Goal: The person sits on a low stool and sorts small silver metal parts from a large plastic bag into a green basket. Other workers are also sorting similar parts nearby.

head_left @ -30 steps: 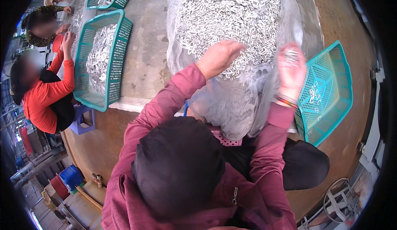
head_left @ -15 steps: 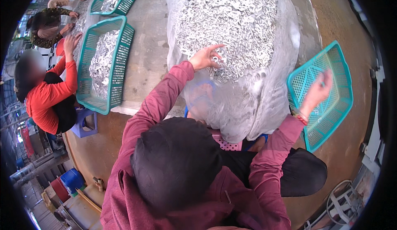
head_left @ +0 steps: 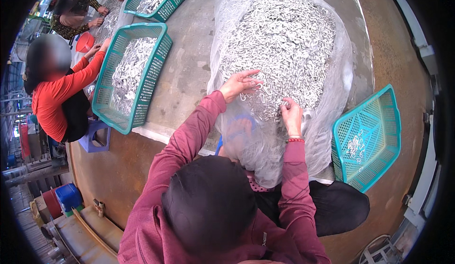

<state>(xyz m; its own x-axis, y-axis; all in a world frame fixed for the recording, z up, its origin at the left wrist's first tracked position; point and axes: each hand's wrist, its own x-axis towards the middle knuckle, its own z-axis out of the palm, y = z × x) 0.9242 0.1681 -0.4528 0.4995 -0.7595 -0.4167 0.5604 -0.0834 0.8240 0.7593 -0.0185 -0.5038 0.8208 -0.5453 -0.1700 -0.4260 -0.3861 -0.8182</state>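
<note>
A broad heap of small silvery hook-shaped pieces (head_left: 284,36) lies on a translucent mesh sheet (head_left: 270,155) in front of me. My left hand (head_left: 238,86) is over the heap's near left side, its thumb and fingers curled around a small hook-shaped piece (head_left: 242,97). To its right, my right hand (head_left: 292,116) reaches into the near edge of the heap with thumb and fingertips pinched together. What lies between those fingertips is too small to make out. At my right, a tilted green basket (head_left: 367,138) holds a few similar pieces (head_left: 356,146).
Left of the heap stand two green baskets (head_left: 159,74) filled with silvery pieces. A person in a red top (head_left: 59,91) sits beside them near a purple stool (head_left: 95,138) and a red bowl (head_left: 85,42). Other people (head_left: 71,19) work farther back on the left.
My right hand has moved left from over the tilted basket to the heap. Loose pieces now show in that basket. My left hand stays over the heap, and the whole view has shifted slightly.
</note>
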